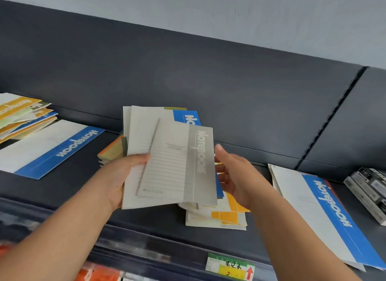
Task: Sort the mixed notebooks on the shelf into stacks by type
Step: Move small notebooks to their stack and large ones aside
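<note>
While my left hand grips a fanned bundle of thin notebooks above the shelf, the grey notebook sits on top, with a blue-banded notebook behind it. My right hand is relaxed, fingers loose, just beside the grey cover's right edge; I cannot tell whether it touches. These look light, floppy and slick, likely to slide off each other, so I would pinch the grey one along that right edge, thumb on top. The yellow-blocked notebooks lie on the shelf below.
</note>
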Demonstrator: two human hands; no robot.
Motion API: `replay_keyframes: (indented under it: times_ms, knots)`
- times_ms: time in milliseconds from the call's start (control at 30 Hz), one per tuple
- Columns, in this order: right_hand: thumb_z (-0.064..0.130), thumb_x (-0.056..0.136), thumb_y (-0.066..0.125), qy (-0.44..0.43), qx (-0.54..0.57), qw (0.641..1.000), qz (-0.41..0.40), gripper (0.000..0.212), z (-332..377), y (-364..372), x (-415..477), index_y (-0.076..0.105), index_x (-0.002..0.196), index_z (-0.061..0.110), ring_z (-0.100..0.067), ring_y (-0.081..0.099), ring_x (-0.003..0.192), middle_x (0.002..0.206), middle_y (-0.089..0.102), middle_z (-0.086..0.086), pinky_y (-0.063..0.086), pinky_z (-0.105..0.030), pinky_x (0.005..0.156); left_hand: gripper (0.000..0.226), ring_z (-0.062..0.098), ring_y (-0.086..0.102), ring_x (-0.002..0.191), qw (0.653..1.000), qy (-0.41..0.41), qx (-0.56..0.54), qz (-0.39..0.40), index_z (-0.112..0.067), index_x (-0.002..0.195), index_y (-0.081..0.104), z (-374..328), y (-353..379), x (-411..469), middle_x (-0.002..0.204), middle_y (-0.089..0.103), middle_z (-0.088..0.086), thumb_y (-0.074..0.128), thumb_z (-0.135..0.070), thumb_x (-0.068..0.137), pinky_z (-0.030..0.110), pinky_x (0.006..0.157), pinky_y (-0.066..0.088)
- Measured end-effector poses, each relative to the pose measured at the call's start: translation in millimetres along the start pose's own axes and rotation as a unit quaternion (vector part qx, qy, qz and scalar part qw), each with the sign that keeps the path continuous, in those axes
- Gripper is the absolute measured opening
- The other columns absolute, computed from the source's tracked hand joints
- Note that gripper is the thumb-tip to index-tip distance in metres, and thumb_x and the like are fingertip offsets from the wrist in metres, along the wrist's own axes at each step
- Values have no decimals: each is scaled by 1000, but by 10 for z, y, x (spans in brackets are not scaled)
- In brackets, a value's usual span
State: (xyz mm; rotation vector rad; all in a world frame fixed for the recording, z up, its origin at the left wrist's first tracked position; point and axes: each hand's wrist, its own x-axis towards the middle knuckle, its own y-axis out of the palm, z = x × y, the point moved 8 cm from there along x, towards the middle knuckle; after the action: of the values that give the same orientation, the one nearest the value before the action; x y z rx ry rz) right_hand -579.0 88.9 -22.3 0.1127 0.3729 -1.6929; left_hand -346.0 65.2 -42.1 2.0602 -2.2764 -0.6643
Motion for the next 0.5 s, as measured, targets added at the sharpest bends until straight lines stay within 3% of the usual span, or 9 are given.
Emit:
replay_keyframes:
  times_ms: [33,133,233,400,500]
  knots:
    - [45,93,59,-7,6,1000,20,25,12,87,-17,59,101,21,-21,67,91,101,70,-2,57,-42,81,12,30,73,71,1000,-9,5,7,-12,98,70,48,31,39,85,77,12,61,-15,90,43,68,53]
    - [27,91,68,-30,23,999,-28,17,-59,43,0,61,104,19,-23,70,92,102,73,-1,59,-46,77,15,33,71,84,999,-25,3,20,-13,102,70,90,120,28,90,77,13,62,-15,90,47,71,54]
    - [19,92,67,-26,61,997,-35,19,-142,-78,30,66,111,15,-24,71,94,101,76,-2,57,-46,86,19,35,69,91,1000,-24,4,13,-14,108,68,95,117,13,93,76,13,63,-14,90,48,72,54]
    - [18,89,70,-34,53,996,-71,14,-211,-505,155,69,103,15,-31,72,90,96,76,-6,58,-52,83,13,33,67,90,1000,0,2,-23,-18,102,67,-81,7,-99,88,76,12,63,-15,90,44,68,52]
    - [21,88,68,-41,-90,987,-126,11,-289,-705,254,67,97,15,-24,67,84,96,72,-5,56,-36,73,13,33,67,91,997,35,3,-68,-19,103,65,-338,-177,-242,96,73,13,64,-19,90,47,71,53]
